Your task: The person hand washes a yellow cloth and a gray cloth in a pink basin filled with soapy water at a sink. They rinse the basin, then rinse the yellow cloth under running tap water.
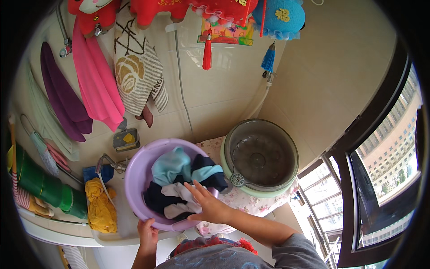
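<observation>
A lavender plastic basin [134, 181] stands in front of me, partly over the sink's edge. My left hand [147, 232] grips its near rim, the thumb over the top. Inside lies a heap of clothes: a light blue cloth [171, 166], dark navy cloth [158, 196] and a pale grey cloth [178, 191]. Over the near right part of the heap is my right hand [211, 206], fingers spread and nothing held. Whether its fingertips touch the grey cloth I cannot tell. The heap hides most of the basin's bottom.
Right of the basin, a round washing tub with a transparent lid [262, 158] sits on a floral cover [242, 201]. At left are a sink [127, 218], faucet [117, 164] and yellow cloth [100, 208]. Towels [97, 80] hang on the wall. A window [379, 188] is at right.
</observation>
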A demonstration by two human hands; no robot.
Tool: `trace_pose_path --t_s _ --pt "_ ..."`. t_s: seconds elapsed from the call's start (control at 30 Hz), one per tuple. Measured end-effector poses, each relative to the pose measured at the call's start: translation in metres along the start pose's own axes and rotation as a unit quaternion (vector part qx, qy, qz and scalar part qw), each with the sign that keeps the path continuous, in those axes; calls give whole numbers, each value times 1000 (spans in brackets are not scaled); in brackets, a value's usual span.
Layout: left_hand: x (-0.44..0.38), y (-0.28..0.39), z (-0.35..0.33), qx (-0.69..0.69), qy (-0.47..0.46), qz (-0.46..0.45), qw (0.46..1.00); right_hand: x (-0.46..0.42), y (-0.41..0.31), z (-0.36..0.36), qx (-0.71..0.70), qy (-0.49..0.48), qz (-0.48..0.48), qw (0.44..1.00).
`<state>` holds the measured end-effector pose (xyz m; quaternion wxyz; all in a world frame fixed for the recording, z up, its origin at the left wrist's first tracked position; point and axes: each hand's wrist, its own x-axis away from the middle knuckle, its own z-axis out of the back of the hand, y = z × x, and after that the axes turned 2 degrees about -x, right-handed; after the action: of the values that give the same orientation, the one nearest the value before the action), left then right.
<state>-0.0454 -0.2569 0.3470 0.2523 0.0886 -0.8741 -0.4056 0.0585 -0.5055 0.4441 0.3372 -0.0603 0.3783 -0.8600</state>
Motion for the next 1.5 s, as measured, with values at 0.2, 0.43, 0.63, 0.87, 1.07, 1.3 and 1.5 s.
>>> trace_pose_path --t_s 0.2,0.43,0.63,0.87,1.07,1.3,1.5 --pt "23 22 30 18 36 -13 999 31 77 86 28 414 -76 907" --pt "29 66 -58 -7 -62 -32 998 104 132 113 -150 566 -219 780" --pt "0 23 -178 -38 -203 81 975 121 93 143 -590 357 -77 720" --pt "-16 -40 -258 -91 -281 117 948 120 106 223 -183 521 -117 825" --pt "-19 -79 -307 -102 -296 131 941 137 105 213 239 335 -228 883" --pt "-35 -83 -319 -478 -279 97 827 176 171 180 -233 498 -361 753" --pt "-65 -75 -234 -557 -172 -392 711 174 177 132 -81 549 -232 799"
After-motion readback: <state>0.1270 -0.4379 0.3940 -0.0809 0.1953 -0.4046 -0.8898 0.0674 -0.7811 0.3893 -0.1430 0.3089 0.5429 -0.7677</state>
